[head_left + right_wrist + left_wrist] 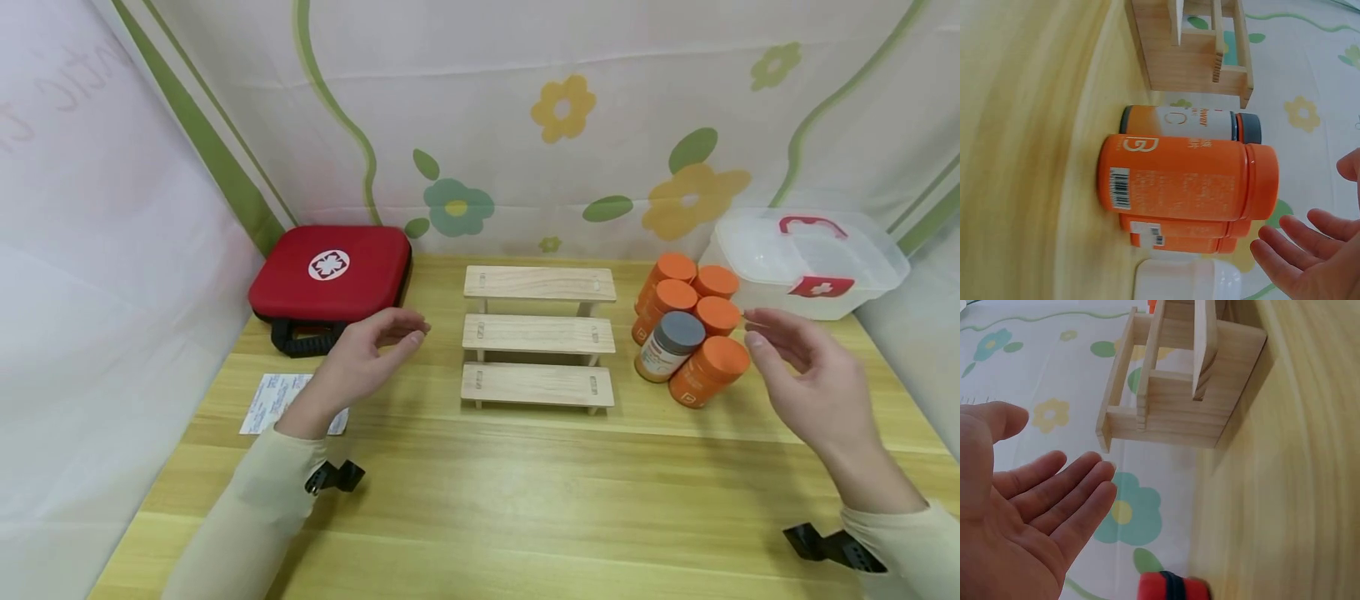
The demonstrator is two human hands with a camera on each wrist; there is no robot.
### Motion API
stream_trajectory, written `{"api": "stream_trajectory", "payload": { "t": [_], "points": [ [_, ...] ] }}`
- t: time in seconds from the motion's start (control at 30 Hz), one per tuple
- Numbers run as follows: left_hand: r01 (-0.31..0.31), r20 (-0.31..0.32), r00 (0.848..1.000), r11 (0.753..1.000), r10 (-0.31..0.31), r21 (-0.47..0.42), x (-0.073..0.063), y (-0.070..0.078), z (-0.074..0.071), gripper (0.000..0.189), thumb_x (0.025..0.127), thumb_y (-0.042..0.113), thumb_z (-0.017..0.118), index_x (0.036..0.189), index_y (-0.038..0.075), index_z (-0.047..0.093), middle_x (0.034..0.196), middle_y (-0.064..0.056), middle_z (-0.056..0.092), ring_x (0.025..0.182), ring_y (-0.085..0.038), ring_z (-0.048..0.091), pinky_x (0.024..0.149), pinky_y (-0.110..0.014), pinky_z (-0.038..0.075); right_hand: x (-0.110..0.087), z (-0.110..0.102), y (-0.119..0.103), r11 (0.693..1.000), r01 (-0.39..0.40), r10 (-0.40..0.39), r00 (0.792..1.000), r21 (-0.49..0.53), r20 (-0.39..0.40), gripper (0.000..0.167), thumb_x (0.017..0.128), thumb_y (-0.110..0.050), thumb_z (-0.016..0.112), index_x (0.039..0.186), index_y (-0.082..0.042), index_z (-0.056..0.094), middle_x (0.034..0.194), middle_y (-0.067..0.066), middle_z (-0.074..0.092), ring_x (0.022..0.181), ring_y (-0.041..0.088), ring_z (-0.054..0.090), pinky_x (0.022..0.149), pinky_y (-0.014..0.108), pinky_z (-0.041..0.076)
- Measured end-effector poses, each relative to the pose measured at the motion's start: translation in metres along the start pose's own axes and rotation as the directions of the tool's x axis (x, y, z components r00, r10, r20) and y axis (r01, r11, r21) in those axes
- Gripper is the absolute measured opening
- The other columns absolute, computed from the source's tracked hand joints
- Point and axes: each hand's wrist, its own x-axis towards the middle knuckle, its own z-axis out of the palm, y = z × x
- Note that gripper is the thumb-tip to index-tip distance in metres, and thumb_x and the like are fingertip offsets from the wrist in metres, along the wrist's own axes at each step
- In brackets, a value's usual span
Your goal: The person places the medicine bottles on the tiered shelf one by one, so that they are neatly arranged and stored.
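Note:
My left hand [367, 360] hovers left of a three-tier wooden step rack [538, 333], fingers relaxed and holding nothing. In the left wrist view its palm faces the end of the rack. Beside the group of bottles at the right, my right hand [813, 379] is held with loose fingers and an empty palm. Nearest to it stands an orange bottle [708, 372]. A bottle with a grey cap and a pale label [663, 350] stands just left of that one. Several more orange-capped bottles [1179, 244] are grouped behind them, partly hidden.
A red first-aid case [337, 271] with a black handle lies at the back left. Under the left forearm is a sheet of paper with writing [262, 404]. At the back right, a clear plastic first-aid box [780, 279] stands behind the bottles. A patterned curtain [510, 108] borders the table.

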Motion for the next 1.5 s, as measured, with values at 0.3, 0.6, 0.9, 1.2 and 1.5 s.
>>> {"api": "stream_trajectory", "payload": {
  "t": [0.3, 0.6, 0.9, 1.2, 1.5],
  "points": [
    [0.031, 0.117, 0.993, 0.999, -0.026, -0.044, 0.000, -0.009, 0.009, 0.031, 0.106, 0.021, 0.070, 0.135, 0.009, 0.070, 0.133, -0.013, 0.074, 0.123, -0.027, 0.070, 0.110, -0.052, 0.056, -0.005, -0.004, 0.013, 0.995, -0.095, 0.095, 0.988, -0.006, 0.120, 0.055, 0.109, -0.029, 0.065, 0.159, -0.008, 0.052, 0.147, -0.005, 0.064, 0.110, -0.026, 0.051, 0.086, -0.005, 0.045],
    [0.078, 0.214, 0.975, 0.995, -0.063, -0.060, 0.001, -0.014, 0.021, 0.041, 0.104, 0.020, 0.072, 0.141, 0.002, 0.067, 0.139, -0.018, 0.072, 0.127, -0.030, 0.069, 0.114, -0.052, 0.054, -0.011, 0.000, 0.026, 0.989, -0.149, 0.149, 0.962, -0.016, 0.230, 0.075, 0.105, -0.032, 0.073, 0.165, -0.002, 0.039, 0.161, 0.022, 0.054, 0.107, -0.029, 0.048, 0.083, -0.004, 0.047],
    [0.069, 0.304, 0.951, 0.996, -0.047, -0.064, 0.002, -0.020, 0.035, 0.056, 0.103, 0.026, 0.075, 0.151, 0.001, 0.059, 0.149, -0.016, 0.066, 0.140, -0.035, 0.062, 0.123, -0.056, 0.046, -0.013, 0.008, 0.033, 0.991, -0.130, 0.137, 0.946, -0.042, 0.295, 0.083, 0.101, -0.032, 0.079, 0.165, 0.000, 0.037, 0.153, 0.038, 0.053, 0.103, -0.030, 0.044, 0.079, -0.004, 0.047],
    [0.109, 0.342, 0.937, 0.991, -0.075, -0.083, 0.005, -0.022, 0.046, 0.062, 0.101, 0.023, 0.077, 0.155, 0.002, 0.055, 0.153, -0.013, 0.063, 0.142, -0.035, 0.060, 0.124, -0.054, 0.045, -0.013, 0.011, 0.034, 0.989, -0.113, 0.136, 0.951, -0.096, 0.278, 0.079, 0.101, -0.035, 0.078, 0.160, 0.005, 0.044, 0.143, 0.038, 0.061, 0.099, -0.031, 0.045, 0.076, -0.004, 0.045],
    [0.124, 0.334, 0.937, 0.991, -0.100, -0.052, 0.005, -0.022, 0.049, 0.064, 0.100, 0.022, 0.078, 0.156, 0.003, 0.054, 0.155, -0.012, 0.062, 0.146, -0.035, 0.057, 0.127, -0.054, 0.042, -0.012, 0.013, 0.036, 0.988, -0.112, 0.138, 0.952, -0.110, 0.274, 0.076, 0.102, -0.036, 0.077, 0.155, 0.009, 0.048, 0.143, 0.040, 0.060, 0.099, -0.031, 0.042, 0.077, -0.006, 0.043]
  ]
}}
